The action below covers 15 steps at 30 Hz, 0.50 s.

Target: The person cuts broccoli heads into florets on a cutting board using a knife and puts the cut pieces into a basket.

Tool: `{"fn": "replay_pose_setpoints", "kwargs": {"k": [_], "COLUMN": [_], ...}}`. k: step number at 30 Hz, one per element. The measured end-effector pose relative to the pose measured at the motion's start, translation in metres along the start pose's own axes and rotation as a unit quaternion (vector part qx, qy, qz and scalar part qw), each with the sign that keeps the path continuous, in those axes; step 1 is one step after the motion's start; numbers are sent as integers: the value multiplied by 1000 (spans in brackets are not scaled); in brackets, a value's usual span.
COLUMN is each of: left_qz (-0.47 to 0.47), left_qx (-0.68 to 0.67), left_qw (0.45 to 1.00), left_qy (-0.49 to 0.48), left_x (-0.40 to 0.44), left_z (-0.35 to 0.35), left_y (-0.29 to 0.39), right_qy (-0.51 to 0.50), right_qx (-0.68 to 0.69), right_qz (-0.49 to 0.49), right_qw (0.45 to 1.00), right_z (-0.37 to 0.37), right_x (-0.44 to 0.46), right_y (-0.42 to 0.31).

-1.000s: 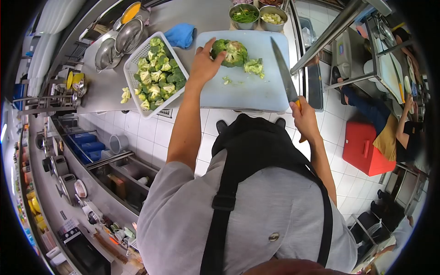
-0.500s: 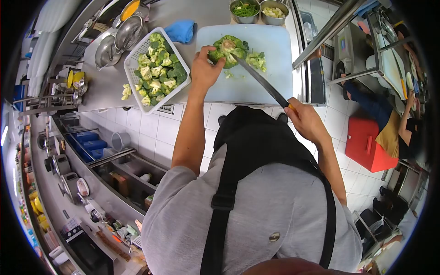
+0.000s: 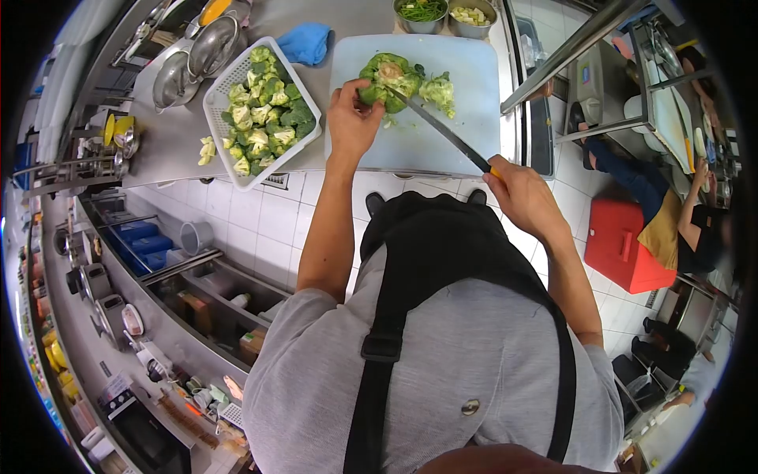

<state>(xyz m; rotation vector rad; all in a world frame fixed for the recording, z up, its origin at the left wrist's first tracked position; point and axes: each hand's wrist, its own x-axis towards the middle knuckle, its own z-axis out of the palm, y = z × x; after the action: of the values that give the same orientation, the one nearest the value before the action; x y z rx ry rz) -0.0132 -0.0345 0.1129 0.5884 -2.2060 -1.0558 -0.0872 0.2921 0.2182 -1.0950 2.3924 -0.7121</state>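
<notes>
My left hand (image 3: pixel 353 122) holds the left side of a broccoli head (image 3: pixel 387 75), which lies stem side up on a pale cutting board (image 3: pixel 466 150). My right hand (image 3: pixel 521 193) is closed round the yellow handle of a long knife (image 3: pixel 446 130). The blade's tip end reaches the broccoli head near its stem, close to my left fingers. A cut broccoli piece (image 3: pixel 438 93) lies just right of the head, with small crumbs around it. Left of the board, a white plastic basket (image 3: pixel 313 118) holds many broccoli florets (image 3: pixel 259 118).
A blue cloth (image 3: pixel 306 43) sits behind the basket. Two metal bowls with cut greens (image 3: pixel 421 9) and pale cubes (image 3: pixel 471 17) stand beyond the board. Metal strainers (image 3: pixel 175 83) are at left. A steel post (image 3: pixel 553 67) rises at right. Another person (image 3: pixel 647 178) works near a red box (image 3: pixel 624 245).
The knife's tip end has moved slightly left across the broccoli head, nearer my left fingers. My left hand keeps its hold. The whole view has shifted a little.
</notes>
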Motion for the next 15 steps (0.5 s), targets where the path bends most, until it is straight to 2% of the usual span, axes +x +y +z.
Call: {"fn": "replay_pose_setpoints", "kwargs": {"k": [15], "left_qz": [-1], "left_qx": [9], "left_qw": [997], "left_qy": [72], "left_x": [-9], "left_z": [14], "left_y": [-5], "right_qy": [-13], "right_qx": [-137], "right_qz": [-36], "right_qw": [990], "right_z": [-29], "right_x": [13], "right_y": [-18]}}
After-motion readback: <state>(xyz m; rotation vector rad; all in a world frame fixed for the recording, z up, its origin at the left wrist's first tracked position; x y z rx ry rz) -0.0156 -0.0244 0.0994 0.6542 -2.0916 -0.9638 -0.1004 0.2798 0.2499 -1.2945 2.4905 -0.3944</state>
